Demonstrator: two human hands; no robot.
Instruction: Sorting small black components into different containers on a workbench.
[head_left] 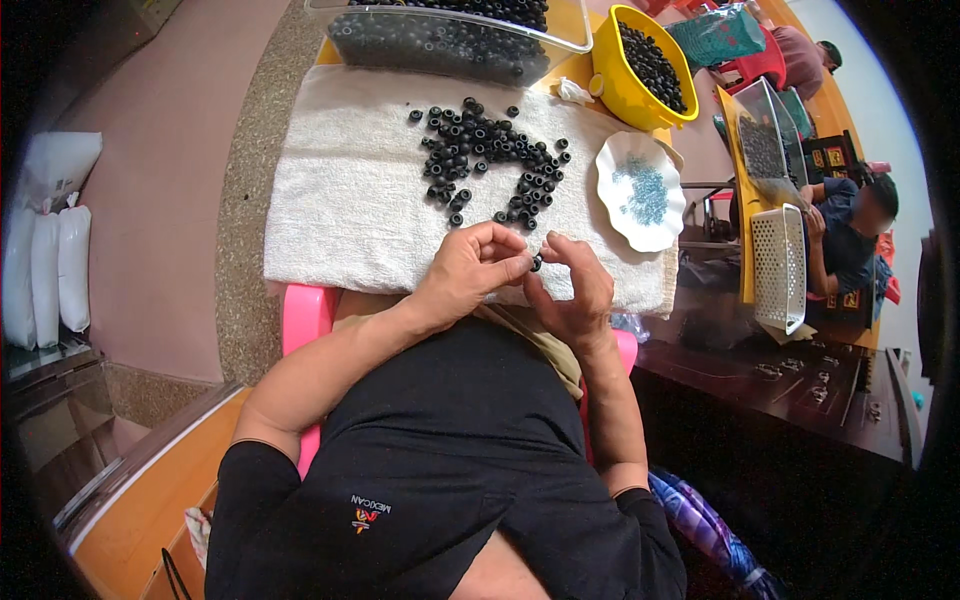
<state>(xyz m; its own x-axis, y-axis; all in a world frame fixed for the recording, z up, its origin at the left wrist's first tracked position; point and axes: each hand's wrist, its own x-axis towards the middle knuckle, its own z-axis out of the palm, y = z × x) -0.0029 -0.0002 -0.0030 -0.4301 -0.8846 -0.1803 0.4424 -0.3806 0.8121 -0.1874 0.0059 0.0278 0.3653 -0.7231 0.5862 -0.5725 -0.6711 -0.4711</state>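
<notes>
A small black round piece with a hole (537, 263) sits between the thumb and forefinger of my right hand (580, 285), at the towel's near edge. Beside it my left hand (468, 268) is closed in a pinch, its fingertips almost meeting the piece; whatever it pinches is too small to make out. Just beyond both hands, a loose pile of the same black pieces (470, 140) is spread over a white towel (340, 180). To the right of the pile stands a white scalloped dish (612, 165) with tiny clear bluish bits (645, 190) in it.
A clear plastic bin (440, 60) of black pieces stands at the far edge, beside a yellow basket (610, 75) of more. On the right, another person (845, 235) works near a white perforated basket (780, 270). White sacks (50, 260) lean at the far left.
</notes>
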